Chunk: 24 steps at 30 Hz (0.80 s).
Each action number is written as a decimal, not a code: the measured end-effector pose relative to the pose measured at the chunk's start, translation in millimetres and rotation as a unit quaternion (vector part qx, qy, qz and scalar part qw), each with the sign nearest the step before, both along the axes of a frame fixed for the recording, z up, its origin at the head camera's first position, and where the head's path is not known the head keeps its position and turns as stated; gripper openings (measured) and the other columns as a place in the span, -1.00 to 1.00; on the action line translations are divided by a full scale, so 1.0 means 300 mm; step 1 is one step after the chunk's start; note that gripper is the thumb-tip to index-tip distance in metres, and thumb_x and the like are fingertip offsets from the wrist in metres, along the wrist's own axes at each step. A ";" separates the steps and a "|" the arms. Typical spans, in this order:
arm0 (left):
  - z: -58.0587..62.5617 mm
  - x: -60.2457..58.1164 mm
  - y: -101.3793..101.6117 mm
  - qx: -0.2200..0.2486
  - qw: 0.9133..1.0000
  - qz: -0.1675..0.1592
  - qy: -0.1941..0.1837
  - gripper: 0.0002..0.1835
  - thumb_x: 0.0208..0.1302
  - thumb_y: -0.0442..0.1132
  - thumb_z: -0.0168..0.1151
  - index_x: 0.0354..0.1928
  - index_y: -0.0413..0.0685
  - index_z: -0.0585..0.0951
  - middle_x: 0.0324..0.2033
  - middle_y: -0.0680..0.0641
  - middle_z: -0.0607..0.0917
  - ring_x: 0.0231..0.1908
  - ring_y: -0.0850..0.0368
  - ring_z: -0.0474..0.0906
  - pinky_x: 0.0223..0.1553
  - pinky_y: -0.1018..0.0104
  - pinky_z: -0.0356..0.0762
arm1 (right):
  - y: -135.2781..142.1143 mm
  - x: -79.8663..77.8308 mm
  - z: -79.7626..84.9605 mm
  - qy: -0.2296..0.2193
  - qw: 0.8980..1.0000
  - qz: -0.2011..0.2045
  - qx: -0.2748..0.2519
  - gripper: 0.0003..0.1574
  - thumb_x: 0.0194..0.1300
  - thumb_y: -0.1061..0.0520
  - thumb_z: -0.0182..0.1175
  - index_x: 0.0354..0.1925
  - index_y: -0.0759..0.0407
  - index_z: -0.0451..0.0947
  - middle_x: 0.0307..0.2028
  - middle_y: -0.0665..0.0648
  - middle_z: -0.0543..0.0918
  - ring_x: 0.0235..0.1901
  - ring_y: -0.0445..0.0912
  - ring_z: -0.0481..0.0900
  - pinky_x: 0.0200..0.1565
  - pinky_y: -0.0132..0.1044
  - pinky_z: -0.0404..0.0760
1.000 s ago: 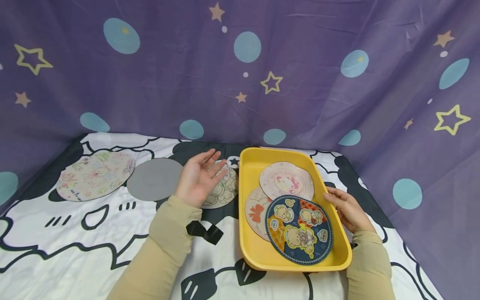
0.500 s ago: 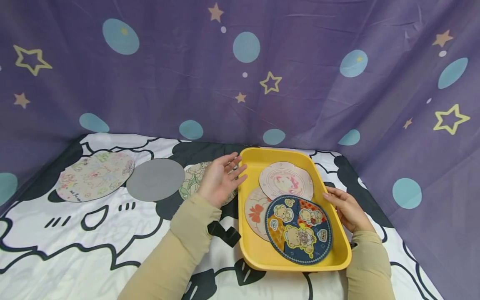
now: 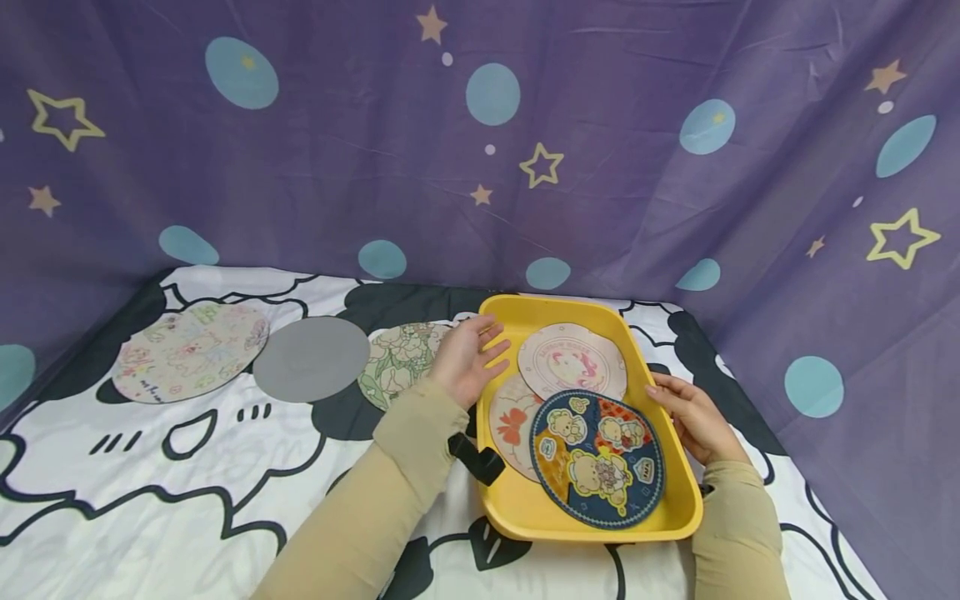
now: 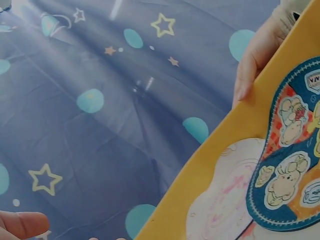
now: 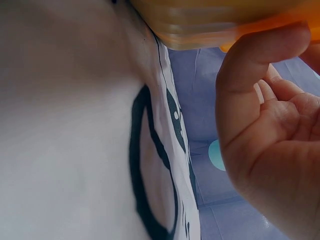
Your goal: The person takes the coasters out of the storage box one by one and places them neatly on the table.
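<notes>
Hanging behind and at both sides, a purple fabric curtain [image 3: 360,183] with blue ovals and stars surrounds the place. Below it spreads a white cloth [image 3: 180,500] printed with black cartoon shapes. On the cloth stands a yellow tray [image 3: 512,510], a rounded rectangle with raised walls. Two beige sleeves [image 3: 360,492] come in from the near side.

At the far left lies a pale oval disc [image 3: 187,354] with floral drawings, and next to it a plain grey oval disc [image 3: 311,358]. Then comes a cream disc [image 3: 401,358] with green plant pattern, its right part covered by the person's left hand. Inside the tray, a dark blue round disc [image 3: 600,458] with bear pictures lies over parts of a pinkish-white round disc [image 3: 573,362] and a pale pink disc [image 3: 513,425] with a red bow.

The right hand [image 3: 699,421] holds the tray by its right rim. The left hand [image 3: 468,358] is at the left rim, fingers extended and slightly bent, gripping nothing; whether it touches the rim cannot be told. Smallest is a black piece [image 3: 476,458] at the left wrist.
</notes>
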<state>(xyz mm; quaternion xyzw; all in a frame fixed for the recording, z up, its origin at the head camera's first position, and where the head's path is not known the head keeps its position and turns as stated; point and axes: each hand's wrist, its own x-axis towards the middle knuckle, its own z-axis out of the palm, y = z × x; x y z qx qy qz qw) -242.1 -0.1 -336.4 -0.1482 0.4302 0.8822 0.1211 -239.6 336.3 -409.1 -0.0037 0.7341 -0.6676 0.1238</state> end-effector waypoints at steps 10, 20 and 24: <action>-0.023 -0.018 0.055 -0.014 1.000 -0.018 -0.016 -0.43 0.48 -0.18 0.03 0.46 -0.08 0.22 0.38 -0.14 0.31 0.44 -0.17 0.19 0.49 -0.05 0.14 | 0.004 0.001 -0.001 0.000 1.000 0.002 0.002 -0.55 0.49 0.07 0.11 0.24 0.22 0.37 -0.20 -0.13 0.71 -0.21 -0.24 0.70 -0.16 -0.33 0.74; -0.068 -0.024 0.094 -0.029 0.998 -0.047 -0.036 -0.49 0.48 -0.19 0.01 0.41 -0.13 0.31 0.42 -0.17 0.29 0.45 -0.21 0.16 0.51 -0.05 0.10 | 0.003 -0.006 -0.006 -0.002 1.000 0.004 -0.004 -0.63 0.48 0.06 0.12 0.18 0.12 0.44 -0.18 -0.11 0.72 -0.21 -0.23 0.71 -0.16 -0.31 0.74; -0.084 -0.020 0.111 -0.039 0.997 -0.058 -0.041 -0.49 0.47 -0.19 0.03 0.40 -0.14 0.33 0.44 -0.17 0.27 0.45 -0.22 0.15 0.51 -0.08 0.08 | 0.003 -0.004 -0.004 -0.006 1.000 0.003 -0.012 -0.63 0.48 0.07 0.11 0.18 0.13 0.44 -0.17 -0.10 0.72 -0.21 -0.22 0.72 -0.16 -0.31 0.74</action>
